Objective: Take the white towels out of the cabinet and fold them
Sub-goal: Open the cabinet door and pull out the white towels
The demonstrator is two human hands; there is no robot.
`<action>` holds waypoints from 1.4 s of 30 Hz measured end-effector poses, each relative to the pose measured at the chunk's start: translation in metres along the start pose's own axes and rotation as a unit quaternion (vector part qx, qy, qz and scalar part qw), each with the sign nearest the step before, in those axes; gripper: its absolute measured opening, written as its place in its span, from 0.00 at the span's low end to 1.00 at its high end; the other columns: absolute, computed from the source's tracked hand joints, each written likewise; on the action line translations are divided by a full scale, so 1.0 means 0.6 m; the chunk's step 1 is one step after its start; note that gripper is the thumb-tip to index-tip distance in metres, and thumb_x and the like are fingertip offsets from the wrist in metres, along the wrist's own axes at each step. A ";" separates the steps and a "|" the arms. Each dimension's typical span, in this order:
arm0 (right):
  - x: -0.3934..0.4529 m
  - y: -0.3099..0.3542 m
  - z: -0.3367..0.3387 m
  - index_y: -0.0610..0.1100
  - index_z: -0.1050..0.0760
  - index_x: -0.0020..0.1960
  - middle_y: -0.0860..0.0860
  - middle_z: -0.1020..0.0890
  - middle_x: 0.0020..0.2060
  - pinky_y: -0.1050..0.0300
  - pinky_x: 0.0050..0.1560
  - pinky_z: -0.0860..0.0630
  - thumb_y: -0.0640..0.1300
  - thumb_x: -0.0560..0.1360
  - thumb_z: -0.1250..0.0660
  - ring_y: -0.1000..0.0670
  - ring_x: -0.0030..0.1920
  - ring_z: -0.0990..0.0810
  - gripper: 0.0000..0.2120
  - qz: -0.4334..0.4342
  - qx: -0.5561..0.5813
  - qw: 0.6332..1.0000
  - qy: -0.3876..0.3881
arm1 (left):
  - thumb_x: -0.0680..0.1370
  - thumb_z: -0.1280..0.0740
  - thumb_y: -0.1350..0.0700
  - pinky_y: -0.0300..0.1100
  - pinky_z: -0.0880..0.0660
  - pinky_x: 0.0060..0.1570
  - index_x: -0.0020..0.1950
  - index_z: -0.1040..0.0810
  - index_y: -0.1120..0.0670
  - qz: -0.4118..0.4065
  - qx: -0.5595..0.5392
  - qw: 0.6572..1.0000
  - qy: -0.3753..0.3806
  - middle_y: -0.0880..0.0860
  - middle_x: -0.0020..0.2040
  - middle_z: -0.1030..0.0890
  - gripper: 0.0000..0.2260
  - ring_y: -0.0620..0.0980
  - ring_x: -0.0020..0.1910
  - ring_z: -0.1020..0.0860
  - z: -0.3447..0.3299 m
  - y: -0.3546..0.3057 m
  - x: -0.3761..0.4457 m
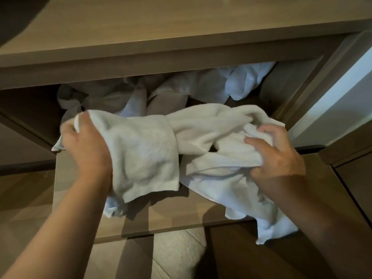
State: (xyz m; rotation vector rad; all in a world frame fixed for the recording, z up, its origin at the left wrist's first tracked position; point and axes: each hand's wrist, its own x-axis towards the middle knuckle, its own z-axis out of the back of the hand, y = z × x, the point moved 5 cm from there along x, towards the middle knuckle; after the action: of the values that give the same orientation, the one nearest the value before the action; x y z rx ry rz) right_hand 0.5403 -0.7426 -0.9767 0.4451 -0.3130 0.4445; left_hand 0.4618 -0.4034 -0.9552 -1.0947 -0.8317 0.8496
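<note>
While both hands bunch the white towel [145, 150], left hand [86, 141] at nine o'clock, right hand [275, 154] at three, best draw it clear of the cabinet [181, 55] before shaking flat

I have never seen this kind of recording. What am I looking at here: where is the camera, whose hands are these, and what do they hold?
There is no machine here. A person wears one wide-angle camera on the head, so you look forward and down along their own bare arms. There is only this one picture.

In front of them is an open wooden cabinet. Both hands grip one white towel, crumpled and unfolded, stretched between them at the front of the shelf. The left hand holds one end; the right hand bunches the other end, and part of the towel hangs over the shelf's front edge.

Further back in the cabinet lies a pile of more crumpled white cloth, probably other towels still to take out.
</note>
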 end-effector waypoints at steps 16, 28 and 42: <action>-0.164 -0.021 -0.207 0.49 0.64 0.79 0.43 0.62 0.77 0.36 0.71 0.41 0.69 0.66 0.30 0.31 0.76 0.56 0.59 -0.112 -0.118 0.906 0.390 | 0.65 0.26 0.35 0.68 0.41 0.68 0.80 0.61 0.48 -0.355 0.610 0.512 0.489 0.55 0.77 0.44 0.57 0.64 0.74 0.40 -0.294 0.067 -0.175; -0.166 0.012 -0.113 0.55 0.33 0.68 0.52 0.32 0.64 0.56 0.38 0.30 0.51 0.68 0.27 0.44 0.50 0.21 0.30 -0.113 0.002 0.931 0.347 | 0.66 0.24 0.54 0.48 0.22 0.46 0.56 0.21 0.53 -0.215 0.356 0.814 0.405 0.52 0.49 0.21 0.20 0.54 0.47 0.23 -0.154 0.043 -0.170; -0.063 0.155 0.280 0.47 0.26 0.64 0.49 0.25 0.59 0.58 0.40 0.26 0.44 0.64 0.22 0.43 0.49 0.20 0.29 -0.157 0.033 0.929 0.334 | 0.64 0.28 0.49 0.38 0.29 0.36 0.47 0.24 0.50 -0.022 0.257 0.900 0.352 0.47 0.42 0.22 0.15 0.47 0.40 0.24 0.039 -0.294 -0.143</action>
State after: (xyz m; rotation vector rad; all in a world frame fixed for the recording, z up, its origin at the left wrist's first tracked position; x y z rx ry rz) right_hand 0.4313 -0.7600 -0.8150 0.3754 0.4319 0.2692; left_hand 0.4319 -0.5112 -0.7924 -0.8083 -0.0097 0.5200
